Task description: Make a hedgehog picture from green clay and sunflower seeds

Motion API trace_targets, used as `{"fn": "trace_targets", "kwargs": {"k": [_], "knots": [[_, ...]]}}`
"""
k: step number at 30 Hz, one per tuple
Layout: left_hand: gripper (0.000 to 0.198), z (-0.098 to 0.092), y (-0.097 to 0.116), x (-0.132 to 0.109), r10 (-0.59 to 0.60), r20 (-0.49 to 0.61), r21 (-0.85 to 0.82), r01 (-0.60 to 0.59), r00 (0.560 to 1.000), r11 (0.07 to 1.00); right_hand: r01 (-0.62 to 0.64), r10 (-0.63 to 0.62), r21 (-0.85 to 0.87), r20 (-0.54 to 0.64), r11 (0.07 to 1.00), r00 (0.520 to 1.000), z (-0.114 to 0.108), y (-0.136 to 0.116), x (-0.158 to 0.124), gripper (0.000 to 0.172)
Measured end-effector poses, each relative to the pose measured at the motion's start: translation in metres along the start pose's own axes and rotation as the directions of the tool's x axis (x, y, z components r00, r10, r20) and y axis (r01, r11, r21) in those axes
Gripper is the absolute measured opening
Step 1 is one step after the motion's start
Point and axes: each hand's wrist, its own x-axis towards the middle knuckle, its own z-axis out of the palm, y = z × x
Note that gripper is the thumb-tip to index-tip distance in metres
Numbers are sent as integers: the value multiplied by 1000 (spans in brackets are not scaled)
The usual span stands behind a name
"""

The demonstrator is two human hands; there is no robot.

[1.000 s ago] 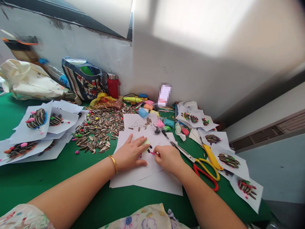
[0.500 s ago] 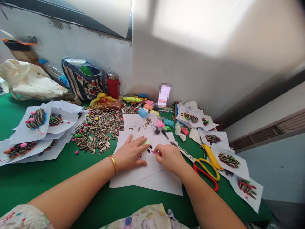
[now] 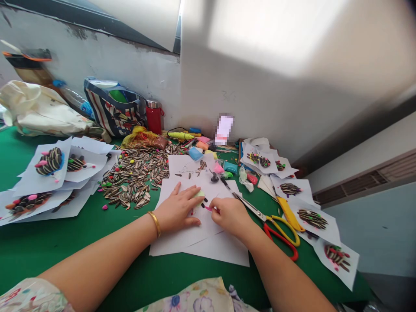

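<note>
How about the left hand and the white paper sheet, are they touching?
Touching. The head view shows the left hand lying palm down with its fingers spread, pressed on the white paper sheet, with no gap along its outer edge.

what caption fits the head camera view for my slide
Left hand steadying white paper as right hand pinches pink clay, sunflower seeds heaped nearby

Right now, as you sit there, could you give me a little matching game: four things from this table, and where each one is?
Things:
1. gold bangle
2. pink clay
3. scissors
4. sunflower seeds

Places:
A. heaped left of the white papers
B. pinched by the right hand
C. on the left wrist
D. lying by the right forearm

Pairs: 1-C, 2-B, 3-D, 4-A
</note>
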Motion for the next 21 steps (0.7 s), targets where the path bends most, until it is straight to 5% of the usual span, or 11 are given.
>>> {"fn": "trace_targets", "kwargs": {"k": [21], "knots": [[71,1,-1,-1,2,0,5,-2,1000,1000,-66,67,21,-17,998,998,-3,9,4,23]]}}
